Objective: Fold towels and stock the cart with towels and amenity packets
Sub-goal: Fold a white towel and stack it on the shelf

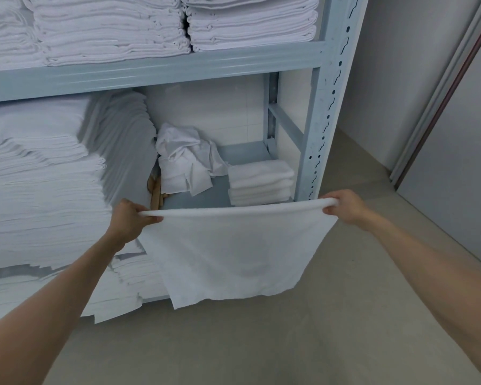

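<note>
A white towel point(233, 251) hangs stretched between my two hands in front of a grey metal shelf rack point(314, 112). My left hand point(129, 218) pinches its upper left corner, and my right hand point(345, 207) grips its upper right corner. The towel's top edge runs taut and nearly level, and the cloth drops down towards the floor. Behind it, on the middle shelf, sits a small stack of folded white towels point(260, 182), with a crumpled white cloth point(189, 159) to its left.
Tall stacks of folded white linen point(39, 184) fill the left of the rack and the upper shelf point(150, 23). Some wooden pieces point(156, 193) lean beside the crumpled cloth. Beige floor point(261, 343) lies below; a grey wall and door panel point(456, 162) stand at the right.
</note>
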